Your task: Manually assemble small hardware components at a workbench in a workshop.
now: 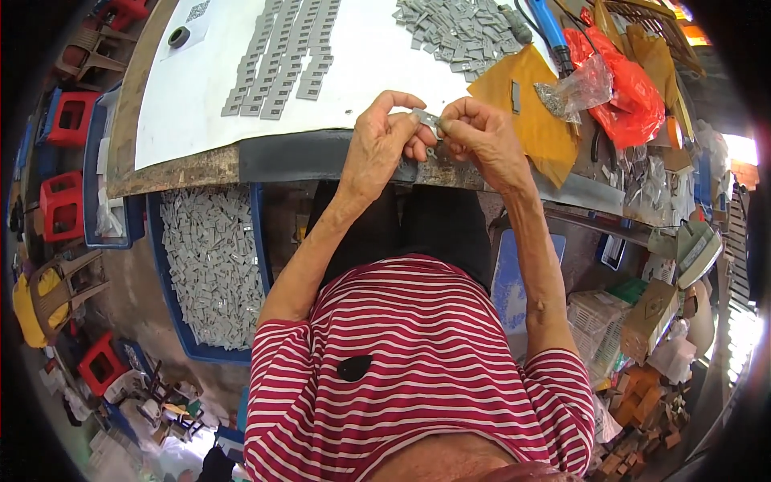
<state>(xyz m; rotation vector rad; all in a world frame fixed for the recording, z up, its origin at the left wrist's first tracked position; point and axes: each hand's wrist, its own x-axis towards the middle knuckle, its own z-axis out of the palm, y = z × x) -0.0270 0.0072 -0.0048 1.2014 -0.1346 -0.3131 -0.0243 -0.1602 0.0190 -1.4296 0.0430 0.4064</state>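
Just over the table's near edge, my left hand (379, 145) pinches one end of a small flat grey piece (426, 118) with a slot or hole in it. My right hand (480, 138) meets it from the other side, fingertips pressed together at the piece's right end. Whether the right fingers also hold something smaller is hidden. Beyond my left hand, long overlapping rows of similar grey pieces (277, 60) lie on the white sheet (201, 104). A loose heap of grey pieces (466, 36) is at the far middle.
An orange-brown cloth (546, 140) with one grey piece on it, a red plastic bag (630, 88) and a blue electric screwdriver (550, 32) occupy the right side. A dark tape roll (178, 37) sits far left. Below the table stands a blue bin (261, 273) full of grey pieces.
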